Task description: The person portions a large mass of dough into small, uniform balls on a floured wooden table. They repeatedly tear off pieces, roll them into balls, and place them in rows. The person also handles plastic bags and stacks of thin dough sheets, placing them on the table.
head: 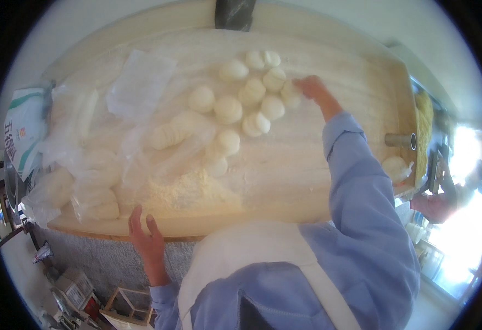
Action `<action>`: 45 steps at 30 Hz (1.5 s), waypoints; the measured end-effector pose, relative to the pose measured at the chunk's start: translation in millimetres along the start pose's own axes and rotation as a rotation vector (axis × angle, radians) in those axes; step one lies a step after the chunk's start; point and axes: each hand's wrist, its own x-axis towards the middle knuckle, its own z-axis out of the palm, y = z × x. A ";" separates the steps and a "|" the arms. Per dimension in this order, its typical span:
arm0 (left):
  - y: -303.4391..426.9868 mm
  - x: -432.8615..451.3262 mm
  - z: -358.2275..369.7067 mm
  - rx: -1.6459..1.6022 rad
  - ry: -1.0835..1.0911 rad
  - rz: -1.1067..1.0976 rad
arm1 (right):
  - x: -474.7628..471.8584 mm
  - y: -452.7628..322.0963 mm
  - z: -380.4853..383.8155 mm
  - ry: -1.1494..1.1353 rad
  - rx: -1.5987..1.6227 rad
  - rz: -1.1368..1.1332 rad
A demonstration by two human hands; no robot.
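Observation:
My right hand [313,87] reaches across the floured wooden work board [290,165], its fingertips against a pale dough piece [290,95] at the right of a loose group. Whether the fingers grip it cannot be told. Several rounded dough balls [228,109] lie in that group, some pressed side by side. My left hand [147,241] hovers over the board's front edge with fingers apart and nothing in it. Just beyond it spreads a heap of loose flour [191,192]. A ridged dough roll [175,130] lies partly under clear plastic film [140,86].
Larger dough pieces [96,198] rest under plastic at the left, near a printed flour sack [26,128]. A metal tube [399,140] and a bagged round lump [394,168] sit by the right wall. Another person's hand [432,206] shows beyond. A wooden stool frame [129,307] stands below.

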 end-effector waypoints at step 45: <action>45.2 14.8 38.0 -0.905 -0.121 -0.105 | -171.3 -68.0 3.0 0.108 -0.160 -0.320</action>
